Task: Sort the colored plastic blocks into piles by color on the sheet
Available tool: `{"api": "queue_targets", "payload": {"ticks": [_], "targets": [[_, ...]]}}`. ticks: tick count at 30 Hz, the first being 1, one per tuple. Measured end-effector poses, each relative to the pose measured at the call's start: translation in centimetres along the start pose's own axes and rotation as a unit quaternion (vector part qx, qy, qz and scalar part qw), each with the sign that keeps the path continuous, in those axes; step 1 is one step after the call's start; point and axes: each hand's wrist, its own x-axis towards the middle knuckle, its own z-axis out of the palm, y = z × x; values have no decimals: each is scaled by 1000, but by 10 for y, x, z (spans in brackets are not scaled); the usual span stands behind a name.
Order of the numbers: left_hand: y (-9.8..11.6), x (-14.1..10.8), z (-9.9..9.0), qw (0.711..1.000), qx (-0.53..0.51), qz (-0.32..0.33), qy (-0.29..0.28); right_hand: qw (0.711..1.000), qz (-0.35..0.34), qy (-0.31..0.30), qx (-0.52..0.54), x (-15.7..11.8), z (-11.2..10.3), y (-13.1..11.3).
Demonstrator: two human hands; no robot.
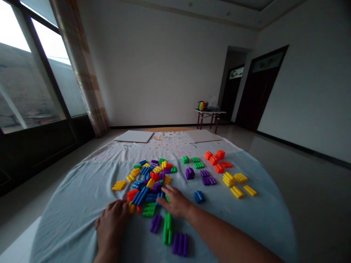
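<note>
On the pale-blue cloth point(255, 219), the mixed heap of coloured ribbed plastic blocks point(141, 195) lies near both my hands, probably for easy reach; single-colour clusters point(228, 179) sit apart, likely against mixing. My right hand point(178, 202) is spread, its palm side hidden; my left hand's point(113, 221) grip I can't tell.

From here, the right hand point(175, 202) hides some of the blocks point(141, 195) beneath its fingers, so its grip can't be made out. At lower left, the left hand's point(113, 223) fingertips are lost behind its knuckles, perhaps brushing a yellow piece. Both forearms run off the bottom edge. The clear bag point(212, 103) on the far table, right of centre, is too blurred to read. The window point(49, 40) is cut off at upper left.
</note>
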Motion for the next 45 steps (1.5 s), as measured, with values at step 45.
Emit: {"api": "queue_targets", "payload": {"ticks": [45], "targets": [[12,-8,-2,995,-12,8,97,980,-117,120,107,-62,4,-11]]}}
